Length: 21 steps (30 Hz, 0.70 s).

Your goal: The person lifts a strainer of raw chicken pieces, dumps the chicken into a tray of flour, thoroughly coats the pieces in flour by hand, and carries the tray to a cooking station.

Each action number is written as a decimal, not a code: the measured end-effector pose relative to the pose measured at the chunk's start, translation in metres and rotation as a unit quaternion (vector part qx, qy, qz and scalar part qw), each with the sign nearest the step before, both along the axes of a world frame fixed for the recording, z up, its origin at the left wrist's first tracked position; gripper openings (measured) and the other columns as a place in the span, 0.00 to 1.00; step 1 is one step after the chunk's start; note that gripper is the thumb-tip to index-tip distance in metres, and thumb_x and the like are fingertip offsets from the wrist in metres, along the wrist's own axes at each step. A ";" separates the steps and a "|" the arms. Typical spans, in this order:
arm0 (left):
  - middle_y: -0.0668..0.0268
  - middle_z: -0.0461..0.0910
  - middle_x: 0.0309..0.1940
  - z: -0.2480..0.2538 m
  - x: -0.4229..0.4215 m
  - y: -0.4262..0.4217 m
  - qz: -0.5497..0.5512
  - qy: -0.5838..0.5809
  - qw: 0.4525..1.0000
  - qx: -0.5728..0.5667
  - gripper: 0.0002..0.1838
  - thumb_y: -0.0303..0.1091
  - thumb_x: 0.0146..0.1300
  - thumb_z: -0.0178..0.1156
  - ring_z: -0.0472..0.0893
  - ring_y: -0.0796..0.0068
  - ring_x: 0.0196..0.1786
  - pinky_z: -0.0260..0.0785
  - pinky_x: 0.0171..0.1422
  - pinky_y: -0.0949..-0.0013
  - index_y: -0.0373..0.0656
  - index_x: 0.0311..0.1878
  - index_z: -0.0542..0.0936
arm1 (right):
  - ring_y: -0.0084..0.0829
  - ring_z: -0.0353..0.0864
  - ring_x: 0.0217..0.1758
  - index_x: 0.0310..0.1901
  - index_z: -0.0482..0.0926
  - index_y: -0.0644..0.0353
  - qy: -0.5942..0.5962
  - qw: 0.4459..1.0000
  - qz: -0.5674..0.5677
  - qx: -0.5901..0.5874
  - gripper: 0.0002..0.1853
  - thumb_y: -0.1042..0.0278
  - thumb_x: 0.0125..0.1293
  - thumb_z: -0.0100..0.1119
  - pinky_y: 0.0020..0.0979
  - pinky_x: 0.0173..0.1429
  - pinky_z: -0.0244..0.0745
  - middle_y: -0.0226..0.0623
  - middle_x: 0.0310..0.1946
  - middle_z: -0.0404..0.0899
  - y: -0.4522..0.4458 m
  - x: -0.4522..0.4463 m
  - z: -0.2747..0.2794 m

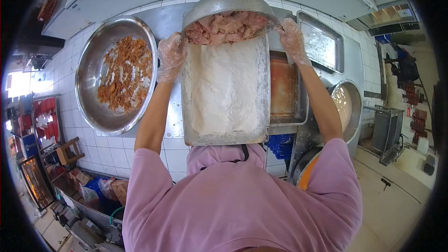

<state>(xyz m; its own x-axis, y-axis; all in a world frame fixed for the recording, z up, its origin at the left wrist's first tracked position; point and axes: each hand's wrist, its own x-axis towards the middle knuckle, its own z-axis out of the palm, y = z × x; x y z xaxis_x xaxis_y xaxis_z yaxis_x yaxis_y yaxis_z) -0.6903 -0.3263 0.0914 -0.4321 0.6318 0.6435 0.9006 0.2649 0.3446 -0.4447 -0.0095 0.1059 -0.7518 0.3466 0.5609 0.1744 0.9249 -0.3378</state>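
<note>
Both my hands wear clear plastic gloves and grip a perforated metal colander [224,3] by its two sides. My left hand [171,56] is closed at its left rim, my right hand [292,39] at its right rim. The colander is tilted toward me, and pieces of raw meat [228,27] show inside it. Directly below lies a rectangular metal tray [226,138] holding a layer of white flour [224,88]. The meat sits over the tray's far end; I see no pieces on the flour.
To the left stands a large steel bowl [84,84] with orange-brown crumbly food. Right of the tray are a reddish-brown stained pan [283,88], an upper metal tray [319,42] and a bowl of pale liquid [343,105]. A blue crate [280,145] is below.
</note>
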 end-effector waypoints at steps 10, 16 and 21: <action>0.60 0.73 0.23 0.001 -0.019 0.002 -0.027 0.063 0.997 -0.018 0.09 0.24 0.53 0.63 0.75 0.52 0.25 0.63 0.31 0.53 0.44 0.30 0.71 | 0.49 0.78 0.39 0.38 0.74 0.59 0.002 0.999 -0.037 0.029 0.05 0.70 0.61 0.57 0.45 0.40 0.76 0.44 0.35 0.75 -0.005 0.000 -0.048; 0.60 0.74 0.25 -0.004 -0.015 -0.003 -0.032 0.069 0.997 -0.011 0.08 0.23 0.52 0.62 0.74 0.52 0.29 0.64 0.35 0.52 0.43 0.32 0.73 | 0.51 0.77 0.39 0.40 0.75 0.60 0.010 0.999 -0.043 0.023 0.07 0.71 0.60 0.58 0.45 0.41 0.74 0.46 0.35 0.75 -0.009 0.007 -0.056; 0.58 0.74 0.26 0.005 -0.013 -0.001 -0.050 0.069 0.996 0.027 0.10 0.19 0.47 0.62 0.75 0.53 0.31 0.65 0.36 0.53 0.42 0.32 0.73 | 0.50 0.77 0.39 0.40 0.75 0.60 0.045 0.996 -0.058 0.042 0.08 0.74 0.58 0.59 0.43 0.43 0.74 0.45 0.35 0.75 -0.018 0.019 -0.035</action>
